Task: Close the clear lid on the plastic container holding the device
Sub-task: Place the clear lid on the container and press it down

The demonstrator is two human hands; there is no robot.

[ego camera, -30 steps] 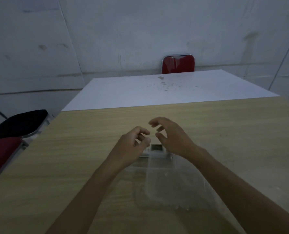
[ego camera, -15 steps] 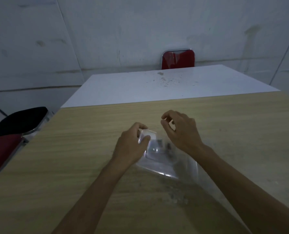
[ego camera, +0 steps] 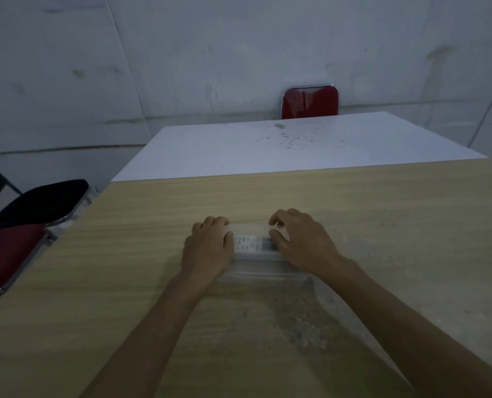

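Note:
A clear plastic container (ego camera: 260,268) lies on the wooden table (ego camera: 124,268) in the middle of the head view. Through its clear lid (ego camera: 250,255) I see a pale device (ego camera: 253,244) with rows of small dark markings. The lid lies flat over the container. My left hand (ego camera: 209,248) rests palm down on the left end of the lid, fingers curled over its far edge. My right hand (ego camera: 302,239) presses on the right end, with fingertips at the far edge. Both hands hide the container's ends.
A white table (ego camera: 282,147) adjoins the far edge of the wooden one. A red chair (ego camera: 309,103) stands behind it against the wall. At the left edge are a black chair seat (ego camera: 41,203) and a dark red one (ego camera: 6,254).
The lid stood tilted up between my hands half a second ago; now it lies flat over the container. Both hands have come down onto its two ends.

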